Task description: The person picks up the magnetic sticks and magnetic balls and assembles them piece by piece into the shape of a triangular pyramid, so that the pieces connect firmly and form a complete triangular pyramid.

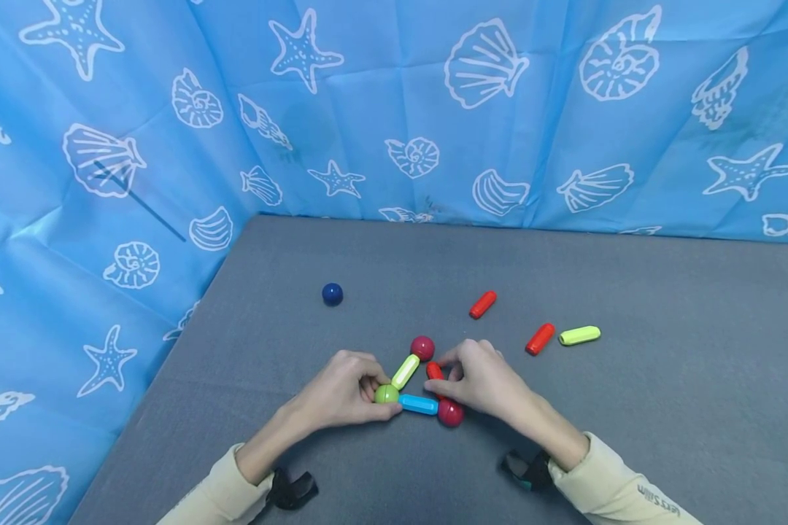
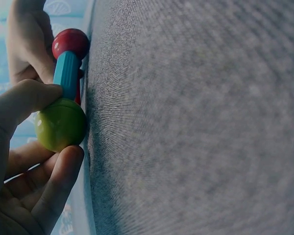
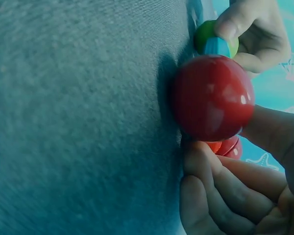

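On the grey table a triangle of rods and balls lies between the two hands. My left hand [image 1: 341,390] pinches the green ball [image 1: 386,394] at its left corner, thumb tip by the blue rod [image 1: 419,404]. The blue rod runs to a crimson ball [image 1: 450,413], large in the right wrist view. A yellow-green rod [image 1: 405,372] leads from the green ball to another crimson ball [image 1: 422,348]. Along the right side, my right hand [image 1: 482,375] pinches a red rod [image 1: 435,371] between thumb and fingers; its lower part is hidden.
A dark blue ball [image 1: 332,294] lies beyond the left hand. Past the right hand are a red rod [image 1: 482,304], a second red rod [image 1: 540,339] and a loose yellow-green rod [image 1: 580,335]. A blue shell-print curtain [image 1: 381,80] borders the table [image 1: 663,408].
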